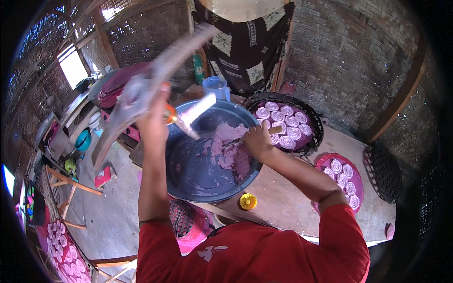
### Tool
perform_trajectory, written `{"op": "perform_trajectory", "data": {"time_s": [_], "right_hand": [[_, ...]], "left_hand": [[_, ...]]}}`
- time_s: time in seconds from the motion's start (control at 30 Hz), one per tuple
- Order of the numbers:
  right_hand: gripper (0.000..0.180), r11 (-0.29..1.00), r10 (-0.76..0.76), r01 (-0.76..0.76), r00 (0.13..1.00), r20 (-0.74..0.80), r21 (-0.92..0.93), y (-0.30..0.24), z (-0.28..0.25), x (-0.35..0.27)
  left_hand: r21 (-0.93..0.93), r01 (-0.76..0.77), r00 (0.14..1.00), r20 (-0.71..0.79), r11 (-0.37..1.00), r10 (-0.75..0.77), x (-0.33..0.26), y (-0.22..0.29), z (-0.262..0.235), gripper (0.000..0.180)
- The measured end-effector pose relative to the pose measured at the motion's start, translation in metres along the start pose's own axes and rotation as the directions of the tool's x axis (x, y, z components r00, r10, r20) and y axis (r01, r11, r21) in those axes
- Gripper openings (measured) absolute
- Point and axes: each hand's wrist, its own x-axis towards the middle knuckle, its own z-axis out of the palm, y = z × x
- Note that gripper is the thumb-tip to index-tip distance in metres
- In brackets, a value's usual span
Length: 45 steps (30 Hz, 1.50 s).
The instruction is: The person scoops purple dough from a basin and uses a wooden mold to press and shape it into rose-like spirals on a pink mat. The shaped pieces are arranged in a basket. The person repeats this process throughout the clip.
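Observation:
My left hand (153,123) is closed around a long wooden tool (177,54), smeared by motion, held above the left rim of a large dark basin (186,162). Beside that hand an orange piece (170,114) and a pale flat blade (200,107) stick out over the basin; how they join the wood is unclear. Pinkish dough (236,158) lies heaped on the basin's right side, with smears across the bottom. My right hand (258,141) grips a tool by its wooden handle (274,130), its thin metal end down in the dough.
A dark woven tray (314,113) of pink swirls stands behind the basin's right side. Another swirl-covered pink mat (356,177) lies right. A yellow flower-shaped piece (248,201) sits in front of the basin, a clear jug (216,86) behind it. More swirls (66,250) lie lower left.

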Motion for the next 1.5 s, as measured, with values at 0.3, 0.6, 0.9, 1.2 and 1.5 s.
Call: {"op": "perform_trajectory", "data": {"time_s": [0.3,0.6,0.9,1.2,1.5], "right_hand": [[0.016,0.993,-0.077,0.065,0.989,0.13,0.097,-0.028,0.016,0.02],[0.02,0.928,-0.288,0.201,0.922,0.259,0.314,-0.045,-0.003,0.001],[0.027,0.744,-0.357,0.084,0.888,0.288,0.663,0.031,-0.077,-0.045],[0.048,0.417,-0.151,-0.189,0.95,0.273,0.889,0.14,-0.167,-0.109],[0.041,0.984,-0.165,0.094,0.805,-0.57,-0.151,0.07,-0.169,-0.078]], "left_hand": [[0.241,-0.562,0.789,0.443,0.791,0.426,-0.01,-0.053,0.015,0.035],[0.159,-0.444,0.834,0.432,0.882,0.342,-0.022,-0.08,0.0,0.021],[0.215,-0.688,0.649,0.609,0.693,0.456,0.009,-0.033,0.008,0.016],[0.271,-0.736,0.601,0.684,0.62,0.414,0.043,-0.023,0.019,0.03],[0.261,-0.81,0.492,0.79,0.525,0.367,0.025,-0.026,0.048,0.04]]}}
